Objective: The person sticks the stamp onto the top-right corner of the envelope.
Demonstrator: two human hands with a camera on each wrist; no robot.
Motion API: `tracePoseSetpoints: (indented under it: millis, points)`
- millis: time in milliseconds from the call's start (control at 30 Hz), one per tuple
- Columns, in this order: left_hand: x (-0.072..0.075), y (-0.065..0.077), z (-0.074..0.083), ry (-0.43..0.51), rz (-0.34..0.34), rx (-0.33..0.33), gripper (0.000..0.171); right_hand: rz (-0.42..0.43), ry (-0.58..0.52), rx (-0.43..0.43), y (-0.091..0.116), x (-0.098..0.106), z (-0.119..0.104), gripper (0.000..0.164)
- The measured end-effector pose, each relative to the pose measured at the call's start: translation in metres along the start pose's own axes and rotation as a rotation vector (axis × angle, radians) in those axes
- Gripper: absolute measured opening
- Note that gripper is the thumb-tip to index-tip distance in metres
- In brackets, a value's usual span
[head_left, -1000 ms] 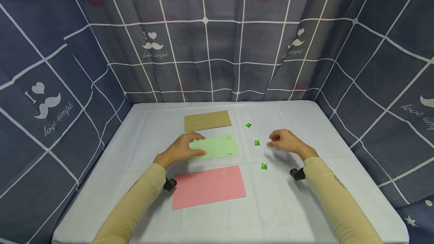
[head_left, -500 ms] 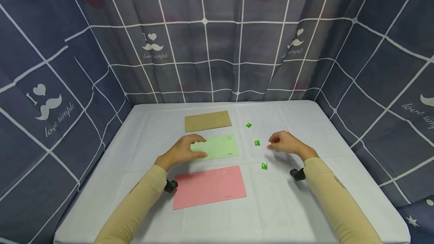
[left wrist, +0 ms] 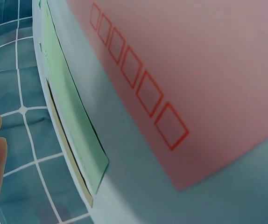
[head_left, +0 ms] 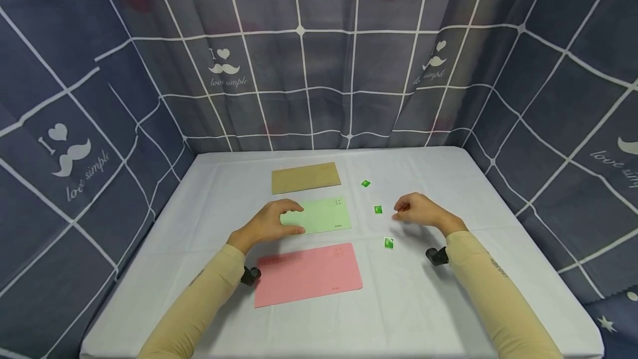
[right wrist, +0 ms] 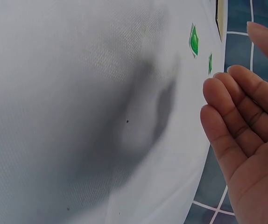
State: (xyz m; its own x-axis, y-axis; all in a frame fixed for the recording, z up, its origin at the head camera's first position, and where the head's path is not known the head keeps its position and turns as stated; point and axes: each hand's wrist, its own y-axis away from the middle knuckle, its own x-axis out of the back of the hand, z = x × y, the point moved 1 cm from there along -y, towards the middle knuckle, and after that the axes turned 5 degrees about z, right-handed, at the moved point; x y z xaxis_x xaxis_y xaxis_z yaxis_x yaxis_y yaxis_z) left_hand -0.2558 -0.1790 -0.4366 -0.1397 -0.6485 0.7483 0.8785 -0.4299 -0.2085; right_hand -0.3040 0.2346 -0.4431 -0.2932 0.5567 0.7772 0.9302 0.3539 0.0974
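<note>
Over the left end of a light green envelope (head_left: 323,216), my left hand (head_left: 268,222) hovers with thumb and fingers spread apart and nothing between them. My right hand (head_left: 421,212) hangs above the cloth, its fingers loosely bent and holding nothing, as the right wrist view also shows. Just left of it lies a small green stamp (head_left: 378,210). A second stamp (head_left: 389,243) lies nearer, a third stamp (head_left: 366,183) farther back. Nearest the front is a pink envelope (head_left: 309,276), with red boxes along one edge in the left wrist view. A brown envelope (head_left: 306,178) lies at the back.
A white cloth (head_left: 413,303) covers the table. Dark grid-patterned curtains (head_left: 324,65) stand behind it and at both sides. A small black device (head_left: 437,256) sits at the right wrist, another black device (head_left: 251,276) at the left.
</note>
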Motion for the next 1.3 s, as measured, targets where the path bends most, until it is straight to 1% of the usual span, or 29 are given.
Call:
tracePoseSetpoints:
  millis: [333, 600, 800, 1000, 1167, 1300]
  points:
    - [0.000, 0.003, 0.000, 0.012, 0.027, -0.003, 0.057, -0.006, -0.018, 0.001, 0.004, -0.003, -0.001, 0.034]
    - [-0.003, 0.009, -0.002, 0.065, -0.004, 0.049, 0.057, -0.015, -0.011, -0.010, 0.004, -0.005, 0.000, 0.033]
    - [-0.006, 0.010, -0.001, 0.066, 0.002, 0.030, 0.057, -0.013, -0.028, -0.023, 0.006, -0.009, 0.002, 0.032]
    - [-0.008, 0.012, -0.001, 0.071, -0.015, 0.037, 0.058, -0.023, -0.041, -0.025, 0.007, -0.013, 0.003, 0.031]
    - [-0.009, 0.012, 0.000, 0.069, -0.010, 0.024, 0.056, -0.019, -0.037, -0.020, 0.006, -0.014, 0.001, 0.030]
    - [-0.012, 0.014, 0.002, 0.060, -0.025, 0.024, 0.056, -0.037, -0.047, -0.030, 0.007, -0.016, 0.001, 0.031]
